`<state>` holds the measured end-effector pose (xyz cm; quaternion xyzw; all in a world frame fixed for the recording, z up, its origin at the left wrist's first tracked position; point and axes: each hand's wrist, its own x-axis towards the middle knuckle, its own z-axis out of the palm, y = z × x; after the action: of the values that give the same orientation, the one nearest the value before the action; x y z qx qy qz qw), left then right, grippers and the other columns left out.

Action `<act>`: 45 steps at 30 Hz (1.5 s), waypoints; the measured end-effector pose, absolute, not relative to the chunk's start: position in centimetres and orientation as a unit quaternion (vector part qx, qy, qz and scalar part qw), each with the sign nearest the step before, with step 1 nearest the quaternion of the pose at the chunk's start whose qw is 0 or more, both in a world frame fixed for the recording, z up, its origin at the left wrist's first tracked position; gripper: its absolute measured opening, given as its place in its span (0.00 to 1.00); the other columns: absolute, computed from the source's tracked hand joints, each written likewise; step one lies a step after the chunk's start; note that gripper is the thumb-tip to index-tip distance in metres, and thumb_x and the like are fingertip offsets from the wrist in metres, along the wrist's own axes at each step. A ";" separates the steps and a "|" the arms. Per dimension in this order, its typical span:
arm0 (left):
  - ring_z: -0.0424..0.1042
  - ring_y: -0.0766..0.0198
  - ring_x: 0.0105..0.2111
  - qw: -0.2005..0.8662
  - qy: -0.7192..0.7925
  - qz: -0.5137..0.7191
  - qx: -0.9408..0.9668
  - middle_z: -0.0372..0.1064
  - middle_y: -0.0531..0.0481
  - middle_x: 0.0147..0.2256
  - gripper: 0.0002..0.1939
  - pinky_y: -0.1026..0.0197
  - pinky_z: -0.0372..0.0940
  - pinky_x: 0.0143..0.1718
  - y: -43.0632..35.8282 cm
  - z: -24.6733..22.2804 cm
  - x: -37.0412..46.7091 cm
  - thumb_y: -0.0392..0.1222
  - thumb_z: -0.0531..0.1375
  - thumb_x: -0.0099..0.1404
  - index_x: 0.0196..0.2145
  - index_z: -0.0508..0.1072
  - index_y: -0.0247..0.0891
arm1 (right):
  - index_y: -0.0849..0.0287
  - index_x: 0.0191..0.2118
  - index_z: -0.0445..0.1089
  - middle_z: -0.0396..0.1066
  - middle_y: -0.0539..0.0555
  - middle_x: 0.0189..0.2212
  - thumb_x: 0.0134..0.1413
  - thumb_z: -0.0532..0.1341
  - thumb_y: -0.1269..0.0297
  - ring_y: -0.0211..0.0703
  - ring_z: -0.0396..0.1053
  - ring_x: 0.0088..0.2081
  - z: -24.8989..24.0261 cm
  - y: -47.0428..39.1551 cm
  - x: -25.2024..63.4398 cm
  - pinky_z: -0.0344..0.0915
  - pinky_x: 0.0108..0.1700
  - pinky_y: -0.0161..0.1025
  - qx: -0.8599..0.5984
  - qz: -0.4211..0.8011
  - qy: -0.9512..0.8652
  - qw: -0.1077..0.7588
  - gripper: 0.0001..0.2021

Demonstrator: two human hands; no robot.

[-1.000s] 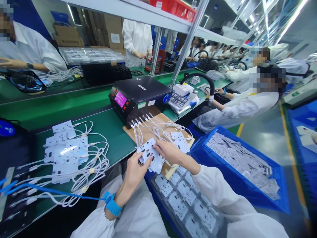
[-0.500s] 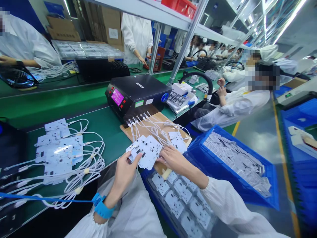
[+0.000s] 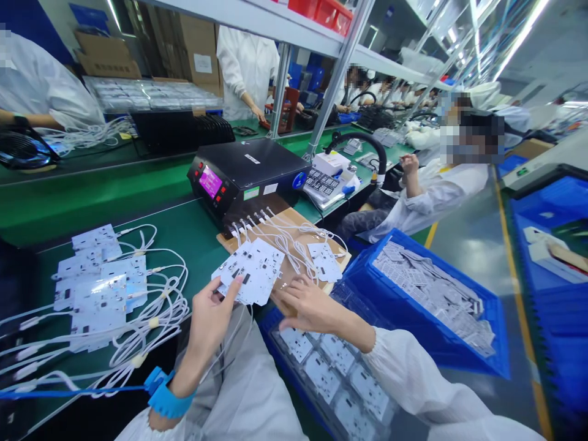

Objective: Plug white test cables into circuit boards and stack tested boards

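Observation:
My left hand point(image 3: 214, 312), with a blue strap at its wrist, grips the left edge of white circuit boards point(image 3: 252, 269) that overlap each other. Just right of them is my right hand point(image 3: 305, 303), its fingers apart and nothing visible in it. Another white board point(image 3: 324, 261) lies on the brown cardboard point(image 3: 294, 215), joined to a white cable. Behind stands a black box point(image 3: 250, 168) with a pink screen, and several white cables run from its front.
More white boards point(image 3: 98, 300) with coiled cables lie on the green table point(image 3: 184, 223) at left. A tray of boards point(image 3: 321, 373) sits below my right hand. A blue crate point(image 3: 459, 367) holds many pale pieces. A co-worker in white point(image 3: 441, 196) sits at right.
My left hand and the held boards have moved left, away from the single board. My right hand has come off the boards' right edge and its fingers have spread.

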<state>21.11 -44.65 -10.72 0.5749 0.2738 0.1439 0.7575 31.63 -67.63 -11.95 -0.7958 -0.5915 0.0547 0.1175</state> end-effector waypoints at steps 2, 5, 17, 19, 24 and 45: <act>0.80 0.55 0.50 0.761 0.267 0.145 0.573 0.79 0.42 0.53 0.32 0.57 0.76 0.53 -44.9 -10.4 21.2 0.58 0.74 0.55 0.52 0.80 0.37 | 0.64 0.63 0.66 0.73 0.66 0.50 0.57 0.65 0.33 0.57 0.69 0.51 -10.7 -68.1 31.6 0.64 0.57 0.52 -0.765 0.085 -0.613 0.177 0.42; 0.80 0.56 0.50 0.769 0.253 0.140 0.570 0.79 0.42 0.54 0.33 0.58 0.76 0.53 -45.4 -10.2 21.7 0.58 0.74 0.54 0.52 0.80 0.36 | 0.61 0.65 0.64 0.70 0.66 0.56 0.66 0.59 0.38 0.54 0.68 0.57 -9.2 -69.8 33.4 0.65 0.60 0.51 -0.766 0.094 -0.578 0.264 0.35; 0.80 0.58 0.34 0.721 0.176 0.140 0.655 0.82 0.41 0.39 0.27 0.62 0.73 0.33 -48.0 -13.1 25.1 0.61 0.66 0.63 0.45 0.79 0.32 | 0.59 0.40 0.65 0.72 0.64 0.44 0.70 0.55 0.64 0.49 0.73 0.36 -12.0 -72.9 43.7 0.67 0.39 0.44 -0.917 0.063 -0.391 0.038 0.06; 0.79 0.57 0.35 0.712 0.175 0.147 0.664 0.82 0.41 0.39 0.26 0.61 0.72 0.35 -48.1 -13.2 25.3 0.61 0.65 0.64 0.44 0.79 0.32 | 0.56 0.37 0.61 0.73 0.59 0.34 0.70 0.52 0.64 0.49 0.73 0.35 -11.2 -73.2 44.8 0.67 0.39 0.43 -0.908 0.087 -0.398 0.097 0.07; 0.79 0.57 0.35 0.685 0.174 0.162 0.688 0.81 0.42 0.38 0.24 0.61 0.71 0.36 -48.3 -13.1 25.5 0.60 0.62 0.66 0.41 0.78 0.33 | 0.54 0.39 0.59 0.73 0.51 0.25 0.72 0.49 0.51 0.45 0.72 0.29 -8.6 -72.9 45.7 0.67 0.36 0.42 -0.885 0.135 -0.363 0.259 0.13; 0.74 0.49 0.52 0.608 0.195 0.200 0.743 0.75 0.39 0.50 0.25 0.48 0.66 0.55 -50.4 -15.0 25.5 0.48 0.70 0.58 0.50 0.72 0.37 | 0.59 0.46 0.60 0.76 0.61 0.39 0.77 0.46 0.60 0.49 0.74 0.38 -9.5 -64.6 37.0 0.58 0.38 0.40 -0.909 0.144 -0.388 0.055 0.11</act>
<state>25.51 -50.41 -14.95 0.7434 0.1949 0.1998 0.6078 37.03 -64.61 -9.51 -0.9086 -0.3884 0.1437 0.0546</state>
